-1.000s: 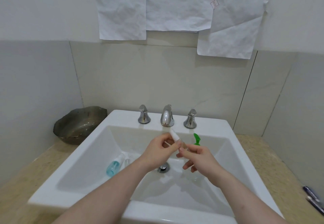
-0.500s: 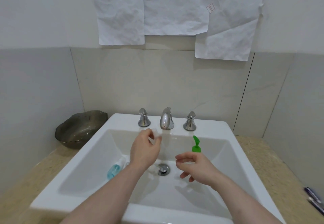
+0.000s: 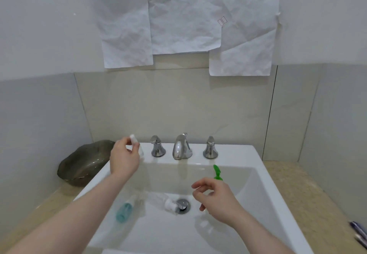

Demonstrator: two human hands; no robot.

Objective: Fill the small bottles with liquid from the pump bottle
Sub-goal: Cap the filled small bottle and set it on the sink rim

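Left hand pinched small bottle, raised to sink rim; right hand loosely curled, empty, lowered.

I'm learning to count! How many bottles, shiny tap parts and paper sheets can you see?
Small bottles: 3 (clear white-capped bottle in the left hand, teal-filled bottle and clear white-capped bottle lying in the sink)
Green-topped pump bottle: 1
Chrome tap parts: 3 (spout, two handles)
Crumpled white paper sheets: 3
Total: 10
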